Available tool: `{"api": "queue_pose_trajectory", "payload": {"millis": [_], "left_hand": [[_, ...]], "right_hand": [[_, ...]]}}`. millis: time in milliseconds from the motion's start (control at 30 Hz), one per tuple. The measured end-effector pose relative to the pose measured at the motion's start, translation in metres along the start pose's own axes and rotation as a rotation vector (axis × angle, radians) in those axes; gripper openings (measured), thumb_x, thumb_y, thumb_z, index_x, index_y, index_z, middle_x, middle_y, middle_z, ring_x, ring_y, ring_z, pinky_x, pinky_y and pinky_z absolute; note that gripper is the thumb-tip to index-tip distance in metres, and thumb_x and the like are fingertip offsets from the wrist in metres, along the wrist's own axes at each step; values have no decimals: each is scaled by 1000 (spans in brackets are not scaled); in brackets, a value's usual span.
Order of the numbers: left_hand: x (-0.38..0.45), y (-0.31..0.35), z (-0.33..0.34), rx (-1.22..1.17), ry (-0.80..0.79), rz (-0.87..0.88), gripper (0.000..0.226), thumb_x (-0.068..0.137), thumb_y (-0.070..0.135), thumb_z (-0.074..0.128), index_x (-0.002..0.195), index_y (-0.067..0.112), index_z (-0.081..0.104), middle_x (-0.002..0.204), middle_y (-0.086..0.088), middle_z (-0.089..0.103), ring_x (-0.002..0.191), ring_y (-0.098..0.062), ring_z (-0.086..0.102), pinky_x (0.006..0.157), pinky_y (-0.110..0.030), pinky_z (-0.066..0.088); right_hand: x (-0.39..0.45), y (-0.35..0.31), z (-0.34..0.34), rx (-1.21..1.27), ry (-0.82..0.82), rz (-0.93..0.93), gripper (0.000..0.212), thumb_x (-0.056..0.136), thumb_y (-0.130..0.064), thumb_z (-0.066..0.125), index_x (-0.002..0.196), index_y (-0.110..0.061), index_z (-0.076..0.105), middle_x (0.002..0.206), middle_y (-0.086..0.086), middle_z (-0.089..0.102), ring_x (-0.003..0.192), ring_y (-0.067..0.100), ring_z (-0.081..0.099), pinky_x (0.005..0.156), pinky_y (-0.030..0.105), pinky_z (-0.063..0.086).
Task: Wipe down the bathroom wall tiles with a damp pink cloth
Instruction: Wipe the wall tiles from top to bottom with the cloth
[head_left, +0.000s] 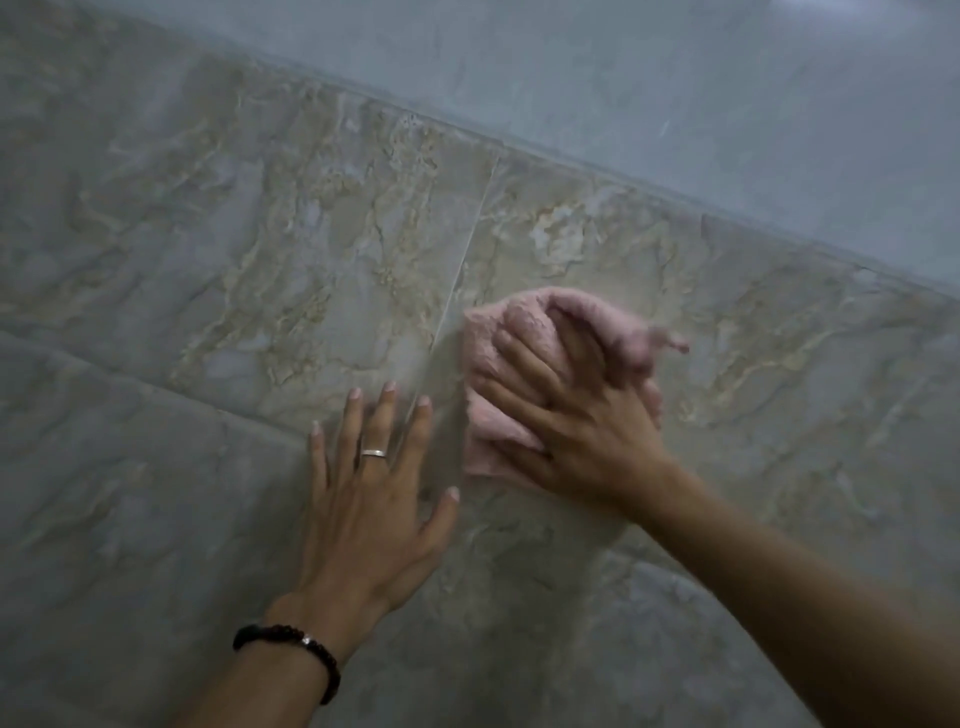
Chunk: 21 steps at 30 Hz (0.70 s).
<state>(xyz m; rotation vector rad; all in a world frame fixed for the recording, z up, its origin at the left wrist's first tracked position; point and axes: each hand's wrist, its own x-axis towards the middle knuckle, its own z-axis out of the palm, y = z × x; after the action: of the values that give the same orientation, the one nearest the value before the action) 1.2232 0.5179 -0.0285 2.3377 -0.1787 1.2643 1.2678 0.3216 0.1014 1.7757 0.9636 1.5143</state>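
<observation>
Marbled grey and beige wall tiles fill the head view, tilted. A bunched pink cloth lies against a tile just right of a pale grout line. My right hand is on the cloth, pressing it to the wall with fingers curled into its folds; the hand and cloth are motion-blurred. My left hand lies flat on the tiles to the left of the cloth, fingers spread and straight, with a ring on one finger and a dark bead bracelet at the wrist.
A raised border edge runs diagonally across the upper right, with smoother plain grey wall above it. More tiles extend to the left and below the hands.
</observation>
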Motion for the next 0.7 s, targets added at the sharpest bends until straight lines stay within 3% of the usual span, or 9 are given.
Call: {"api": "queue_pose_trajectory", "payload": {"millis": [67,200,233,333,400,500,567,600,700], "left_hand": [[-3,-3,0,-5,-37,-14,79,84,61,29,155,32,8,163,0,0,148,-22,-13,117,-50,-11],[-7,-7,1,39,-76,-3,80,82,64,14,154,35,-6,161,5,-19,145,-18,-26,115,-52,-16],[-8,-8,1,48,-88,1,80,82,64,13,153,35,-8,160,5,-21,144,-18,-27,115,-52,-16],[-10,-12,-1,56,-103,18,81,82,64,15,153,34,-9,159,5,-25,144,-19,-30,115,-52,-15],[-10,-14,-2,71,-112,18,80,84,63,21,153,33,-7,159,3,-25,144,-21,-29,116,-52,-14],[-9,-16,-6,63,-96,-13,81,85,62,22,153,31,-9,160,-1,-23,144,-23,-28,117,-53,-12],[-7,-18,-8,71,-93,-24,80,89,64,24,153,31,-11,160,-1,-24,144,-23,-29,117,-53,-12],[-7,-19,-8,78,-91,-31,80,92,64,28,153,31,-11,160,-1,-24,144,-23,-28,117,-53,-11],[-10,-25,-8,73,-74,-66,82,92,60,39,153,31,-7,161,-3,-18,145,-24,-26,118,-54,-7]], "right_hand": [[-16,19,-7,2,28,-56,56,102,-53,45,150,-26,46,160,13,33,148,45,25,111,67,31],[-20,4,-9,-71,99,541,59,98,-57,41,150,-29,45,163,9,29,145,47,16,117,57,10],[-22,-16,-5,-57,71,562,62,97,-58,39,152,-30,42,164,9,26,146,49,15,116,59,8],[-55,-44,4,11,-39,127,64,100,-59,40,154,-25,40,163,13,28,148,49,22,112,72,20],[-71,-22,-5,57,-46,-45,61,100,-56,47,152,-24,42,162,12,32,147,47,27,112,70,26],[-59,1,-6,-97,31,282,65,98,-50,52,154,-21,39,163,14,28,149,43,17,120,62,13],[-27,-18,-4,-86,74,625,66,98,-55,43,155,-24,35,165,11,23,149,47,12,116,65,11],[-14,-36,0,-53,69,682,68,97,-57,38,156,-25,32,166,11,19,149,50,11,116,66,7],[-5,-78,14,11,22,284,69,99,-52,44,157,-16,33,165,18,21,152,44,14,119,67,3]]}}
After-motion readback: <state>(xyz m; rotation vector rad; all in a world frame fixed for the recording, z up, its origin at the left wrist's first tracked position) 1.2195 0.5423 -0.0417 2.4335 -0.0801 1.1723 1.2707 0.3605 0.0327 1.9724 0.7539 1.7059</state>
